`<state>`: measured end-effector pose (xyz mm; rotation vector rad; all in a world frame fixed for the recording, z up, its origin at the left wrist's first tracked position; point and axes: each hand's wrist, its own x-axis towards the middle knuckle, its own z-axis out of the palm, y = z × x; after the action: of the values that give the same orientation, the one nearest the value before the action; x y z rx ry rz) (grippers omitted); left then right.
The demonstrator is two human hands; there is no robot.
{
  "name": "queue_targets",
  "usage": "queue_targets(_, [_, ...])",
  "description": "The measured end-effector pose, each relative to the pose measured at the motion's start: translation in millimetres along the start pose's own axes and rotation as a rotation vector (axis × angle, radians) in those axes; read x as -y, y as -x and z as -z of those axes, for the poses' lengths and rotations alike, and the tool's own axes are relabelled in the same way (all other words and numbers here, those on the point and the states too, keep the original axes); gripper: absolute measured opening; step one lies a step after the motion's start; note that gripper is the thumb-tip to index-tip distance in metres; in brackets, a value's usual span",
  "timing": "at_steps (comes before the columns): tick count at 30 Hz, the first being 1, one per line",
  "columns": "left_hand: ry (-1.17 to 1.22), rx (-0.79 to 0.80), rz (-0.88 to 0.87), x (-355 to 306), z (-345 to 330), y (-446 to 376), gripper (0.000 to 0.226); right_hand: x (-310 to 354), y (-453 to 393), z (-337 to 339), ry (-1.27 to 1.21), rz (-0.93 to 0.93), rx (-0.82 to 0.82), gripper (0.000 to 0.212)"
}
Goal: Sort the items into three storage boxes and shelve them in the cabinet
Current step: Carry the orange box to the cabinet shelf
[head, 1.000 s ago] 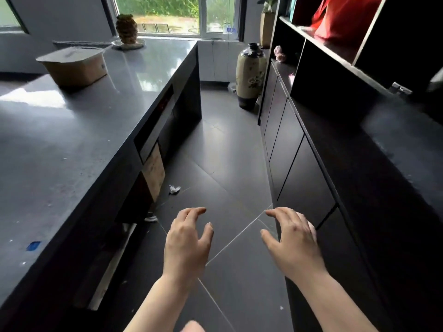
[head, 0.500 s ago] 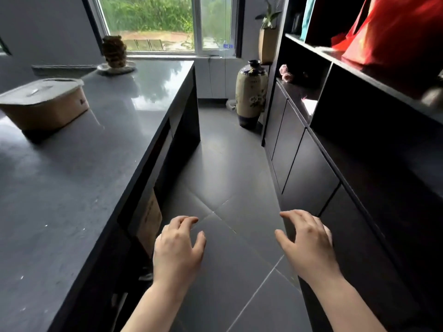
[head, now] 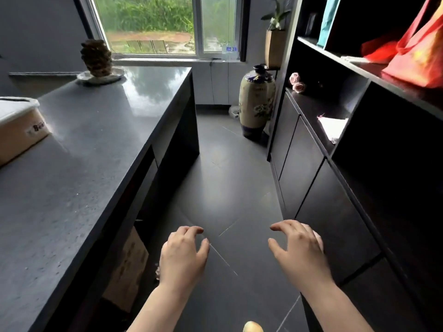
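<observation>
Since a moment ago the view has lifted, pushing the storage box (head: 16, 130) to the left edge, which now cuts it off. It sits lidded on the counter (head: 96, 152), long side running toward the window. Left hand (head: 182, 257) and right hand (head: 299, 252) hover over the floor, fingers loosely curled, holding nothing, beside the cabinet (head: 311, 164).
</observation>
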<state>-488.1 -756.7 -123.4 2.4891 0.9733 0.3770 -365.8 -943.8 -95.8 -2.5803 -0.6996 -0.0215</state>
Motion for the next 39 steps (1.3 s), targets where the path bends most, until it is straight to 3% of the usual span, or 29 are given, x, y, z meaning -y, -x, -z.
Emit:
queue_targets(6, [0.039, -0.088, 0.094, -36.5, -6.5, -114.7, 0.030, -17.1, -135.0, 9.0, 0.042, 0.075, 0.048, 0.027])
queue_targets(13, [0.067, -0.206, 0.223, -30.9, -5.9, -210.2, 0.026, 19.3, -265.9, -16.6, -0.026, 0.235, 0.103, 0.030])
queue_targets(26, [0.100, -0.474, 0.353, 29.8, 34.6, -458.4, 0.023, 169.5, -522.9, -102.4, -0.039, 0.480, 0.144, 0.031])
queue_targets(34, [-0.001, -0.557, 0.494, 74.6, 59.3, -550.4, 0.025, 262.7, -628.7, -155.7, -0.152, 0.693, 0.202, 0.030])
queue_targets(39, [-0.055, -0.678, 0.675, 108.6, 67.6, -595.2, 0.025, 324.2, -686.6, -201.1, -0.147, 0.910, 0.335, 0.033])
